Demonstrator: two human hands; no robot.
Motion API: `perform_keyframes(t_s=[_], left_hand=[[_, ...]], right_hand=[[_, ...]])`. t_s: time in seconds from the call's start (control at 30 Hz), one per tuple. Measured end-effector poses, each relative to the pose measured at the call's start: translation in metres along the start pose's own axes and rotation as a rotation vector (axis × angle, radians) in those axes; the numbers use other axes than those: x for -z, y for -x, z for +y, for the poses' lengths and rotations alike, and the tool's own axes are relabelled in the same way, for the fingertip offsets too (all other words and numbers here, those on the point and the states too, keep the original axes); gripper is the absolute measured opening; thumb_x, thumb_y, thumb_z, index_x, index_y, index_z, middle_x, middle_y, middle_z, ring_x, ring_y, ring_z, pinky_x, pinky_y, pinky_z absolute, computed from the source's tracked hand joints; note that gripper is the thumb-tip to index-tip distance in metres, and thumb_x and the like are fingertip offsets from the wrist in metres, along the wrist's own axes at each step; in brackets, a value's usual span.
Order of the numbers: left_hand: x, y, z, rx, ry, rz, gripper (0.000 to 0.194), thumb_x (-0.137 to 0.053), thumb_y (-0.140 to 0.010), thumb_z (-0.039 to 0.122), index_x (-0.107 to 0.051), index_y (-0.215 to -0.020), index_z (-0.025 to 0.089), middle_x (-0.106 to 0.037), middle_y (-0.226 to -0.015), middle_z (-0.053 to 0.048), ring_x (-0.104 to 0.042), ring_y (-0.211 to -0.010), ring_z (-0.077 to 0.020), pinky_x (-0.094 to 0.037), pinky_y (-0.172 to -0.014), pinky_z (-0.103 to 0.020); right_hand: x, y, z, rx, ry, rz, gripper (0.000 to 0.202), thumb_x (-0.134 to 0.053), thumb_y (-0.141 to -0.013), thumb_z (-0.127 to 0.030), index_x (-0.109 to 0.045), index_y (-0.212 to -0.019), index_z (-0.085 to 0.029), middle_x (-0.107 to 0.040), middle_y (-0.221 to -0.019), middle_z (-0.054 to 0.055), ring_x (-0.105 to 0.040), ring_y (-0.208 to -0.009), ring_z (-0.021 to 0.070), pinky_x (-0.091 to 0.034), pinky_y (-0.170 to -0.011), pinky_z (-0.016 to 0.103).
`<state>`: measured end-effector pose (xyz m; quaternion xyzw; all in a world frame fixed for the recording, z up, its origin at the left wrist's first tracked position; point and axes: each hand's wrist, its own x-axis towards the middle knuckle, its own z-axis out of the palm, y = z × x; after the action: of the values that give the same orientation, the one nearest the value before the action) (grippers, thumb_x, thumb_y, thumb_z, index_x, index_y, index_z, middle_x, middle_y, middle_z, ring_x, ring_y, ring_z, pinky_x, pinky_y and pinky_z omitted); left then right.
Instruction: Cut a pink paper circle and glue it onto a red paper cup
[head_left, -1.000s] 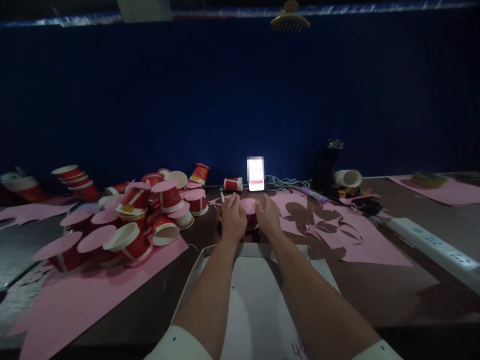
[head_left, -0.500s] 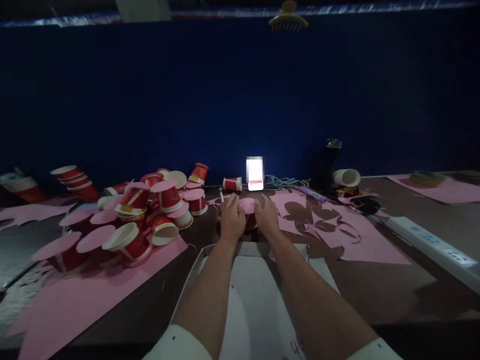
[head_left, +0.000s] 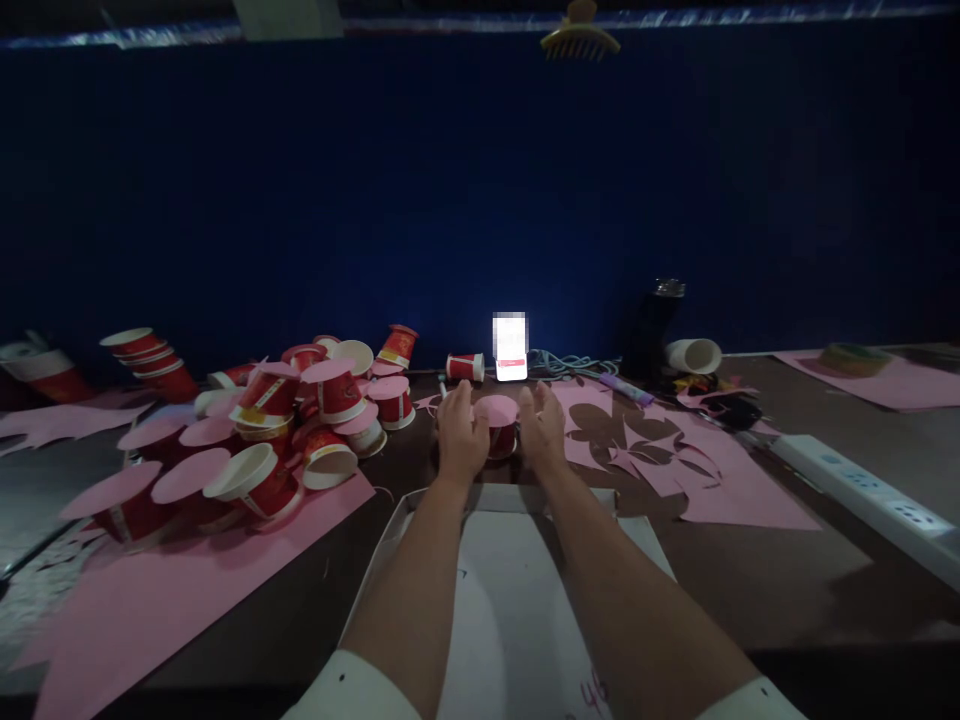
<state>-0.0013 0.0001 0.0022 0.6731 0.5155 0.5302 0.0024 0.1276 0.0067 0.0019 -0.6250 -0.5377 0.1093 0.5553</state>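
My left hand [head_left: 461,437] and right hand [head_left: 542,430], fingers relaxed and gripping nothing, have parted around a red cup [head_left: 502,441] between them, its pink paper disc [head_left: 496,408] now uncovered on top, suggesting the pressing is done

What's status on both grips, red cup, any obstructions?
Left grip, right grip: open, either side of red cup, contact unclear. Pink disc on top. Lit phone stands behind; nothing seen blocking grips.
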Motion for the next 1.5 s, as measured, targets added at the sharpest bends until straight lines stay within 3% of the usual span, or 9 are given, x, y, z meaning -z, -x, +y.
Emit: perform_keyframes(t_s=[0.13,0.4,1.5], left_hand=[[0.001,0.003,0.006,-0.073,-0.071,-0.111,0.051,-0.037,-0.089,0.039,-0.044,-0.132,0.013,-0.049,-0.133,-0.015,-0.041,-0.124,-0.0262,-0.029,-0.105,-0.046],[0.0,0.004,0.009,-0.019,-0.125,-0.179,0.052,-0.035,-0.089,0.037,-0.042,-0.134,0.011,-0.047,-0.134,-0.016,-0.039,-0.127,-0.0263,-0.028,-0.106,-0.046],[-0.002,0.005,0.005,-0.031,-0.106,-0.168,0.048,-0.036,-0.089,0.037,-0.047,-0.128,0.011,-0.053,-0.129,-0.015,-0.045,-0.12,-0.0265,-0.031,-0.104,-0.045]], right_hand=[[-0.005,0.011,-0.007,0.062,0.135,-0.073,0.058,-0.039,-0.086,-0.046,-0.041,-0.133,-0.012,-0.049,-0.13,0.017,-0.042,-0.122,0.0278,-0.03,-0.102,0.045],[-0.008,0.019,-0.011,0.148,0.283,-0.048,0.051,-0.036,-0.088,-0.039,-0.04,-0.132,-0.013,-0.051,-0.127,0.017,-0.042,-0.12,0.0286,-0.032,-0.098,0.046],[-0.003,0.018,-0.016,0.046,0.273,-0.117,0.055,-0.037,-0.088,-0.045,-0.043,-0.131,-0.012,-0.052,-0.127,0.018,-0.043,-0.12,0.0294,-0.029,-0.1,0.046]])
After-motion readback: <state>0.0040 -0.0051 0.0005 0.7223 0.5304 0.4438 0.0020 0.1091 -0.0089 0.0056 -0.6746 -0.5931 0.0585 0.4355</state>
